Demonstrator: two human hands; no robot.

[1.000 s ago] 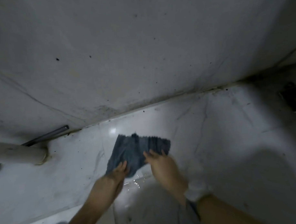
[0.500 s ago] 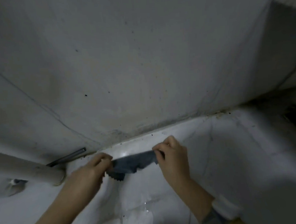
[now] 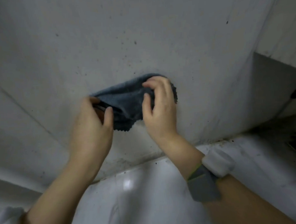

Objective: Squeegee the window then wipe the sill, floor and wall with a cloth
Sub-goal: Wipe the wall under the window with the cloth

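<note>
The left hand (image 3: 92, 120) and right hand (image 3: 160, 108) each held a pinching grip on the bunched cloth (image 3: 125, 101) by the wall (image 3: 141, 36); so wadded, it could smear grime or slip.

left hand (image 3: 92, 123) and right hand (image 3: 160, 108) bare; both forearms bare. right forearm wears a grey strap (image 3: 203, 187), thin yellow-green trim along its far edge. a whitish block (image 3: 218, 162) with rounded corners sits on the strap's right side. blurred pale fabric (image 3: 6, 219) by the left elbow, near left corner.
</note>
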